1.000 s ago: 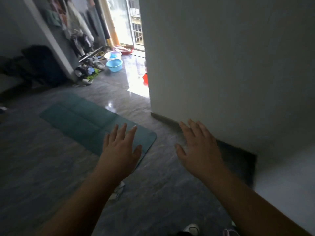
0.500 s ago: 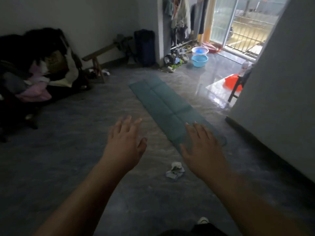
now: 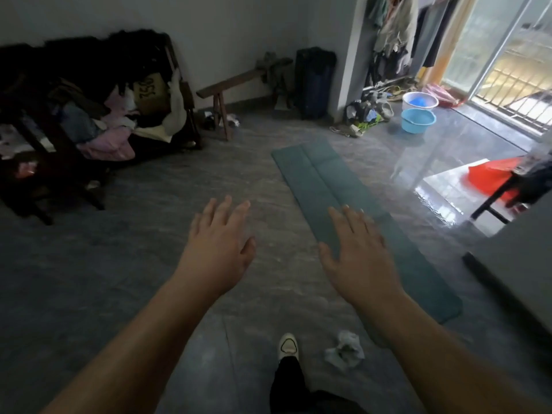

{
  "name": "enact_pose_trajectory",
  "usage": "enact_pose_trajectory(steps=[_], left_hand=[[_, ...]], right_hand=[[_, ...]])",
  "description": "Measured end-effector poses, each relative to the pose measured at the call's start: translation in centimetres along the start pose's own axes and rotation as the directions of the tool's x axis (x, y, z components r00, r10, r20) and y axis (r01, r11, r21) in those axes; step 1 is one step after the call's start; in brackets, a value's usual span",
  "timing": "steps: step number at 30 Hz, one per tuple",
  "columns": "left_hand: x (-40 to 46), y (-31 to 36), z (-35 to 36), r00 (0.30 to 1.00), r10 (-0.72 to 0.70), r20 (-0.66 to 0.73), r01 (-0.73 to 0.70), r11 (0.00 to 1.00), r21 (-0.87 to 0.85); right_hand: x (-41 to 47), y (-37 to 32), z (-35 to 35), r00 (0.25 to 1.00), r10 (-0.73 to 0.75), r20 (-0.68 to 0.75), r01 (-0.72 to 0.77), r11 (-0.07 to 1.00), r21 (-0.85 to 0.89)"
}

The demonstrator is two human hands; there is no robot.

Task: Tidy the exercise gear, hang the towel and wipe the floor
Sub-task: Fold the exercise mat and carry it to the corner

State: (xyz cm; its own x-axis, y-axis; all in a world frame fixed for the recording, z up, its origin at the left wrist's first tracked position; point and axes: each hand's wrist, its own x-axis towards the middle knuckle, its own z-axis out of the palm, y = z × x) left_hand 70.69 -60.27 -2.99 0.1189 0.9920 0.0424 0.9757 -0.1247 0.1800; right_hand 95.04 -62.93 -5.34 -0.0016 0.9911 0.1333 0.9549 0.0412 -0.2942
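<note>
Item 1. Left hand [image 3: 216,249]: stood at centre frame, fingers spread and straight, palm down, holding nothing, raised above the floor [image 3: 89,279].

Item 2. Right hand [image 3: 357,252]: at 3 o'clock of the left hand, likewise spread flat and empty. It overlapped the mat in view; whether it touched the mat could not be told, though it appeared to hang above it.

Item 3. Exercise mat [image 3: 322,174]: green, folded lengthwise, lay flat on the floor, running from 12 o'clock toward 4 o'clock of the hands. Not yet gathered.

Item 4. Crumpled cloth [image 3: 345,351]: pale, lay on the floor at 6 o'clock of the right hand, just beside the mat's near end and at 3 o'clock of the person's shoe [image 3: 288,345]. Whether it was the towel or the wiping rag could not be told.

Item 5. Wet-looking floor patch [image 3: 442,180]: glossy, at 2 o'clock, near the blue basin [image 3: 418,121] and the balcony door.

Risks, as judged:
- The glossy patch could have caused a slip if walked on before wiping.
- The forward shoe stood close to the cloth; a step could have trodden on it or dragged it.
- The folded mat could have sprung open if lifted by one edge only.
- Dim light could have hidden small gear.
</note>
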Motion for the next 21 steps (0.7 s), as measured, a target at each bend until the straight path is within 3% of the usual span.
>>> enact_pose_trajectory(steps=[11, 21], left_hand=[[22.5, -9.0, -1.4, 0.99, -0.131, 0.058, 0.132, 0.991, -0.005], [43.4, -17.9, 2.9, 0.987, 0.022, 0.157, -0.014, 0.998, -0.056]], right_hand=[[26.9, -4.4, 3.4, 0.989, -0.088, 0.115, 0.087, 0.996, 0.014], [44.0, -7.5, 10.6, 0.99, 0.087, 0.107, -0.081, 0.995, -0.056]])
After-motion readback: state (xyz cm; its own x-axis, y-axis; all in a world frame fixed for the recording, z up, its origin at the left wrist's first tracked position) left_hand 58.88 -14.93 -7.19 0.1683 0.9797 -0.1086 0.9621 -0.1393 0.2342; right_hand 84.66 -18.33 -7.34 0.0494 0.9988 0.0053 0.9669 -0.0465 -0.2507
